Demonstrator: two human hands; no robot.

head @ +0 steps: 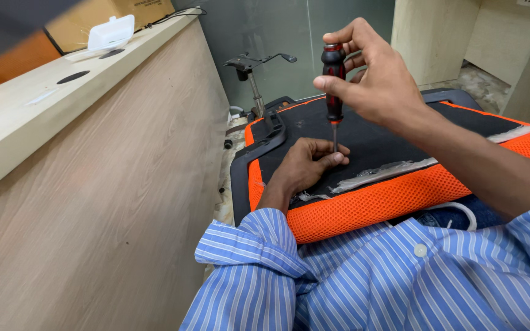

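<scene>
An upturned office chair seat (387, 196) with orange mesh sides and a black underside lies across my lap. My right hand (375, 73) grips the black and red handle of a screwdriver (333, 79), held upright with its shaft pointing down at the black underside. My left hand (308, 165) rests on that underside with fingers curled, its fingertips pinched around the screwdriver's tip. What sits under the tip is hidden by the fingers. A black plastic armrest bracket (271, 132) is attached at the seat's far left edge.
A tall light wooden counter wall (93, 202) stands close on my left, with a white plastic piece (110, 32) and cardboard boxes on top. A chair base mechanism with a metal gas cylinder (254, 79) stands on the floor behind the seat. Wooden cabinets fill the back right.
</scene>
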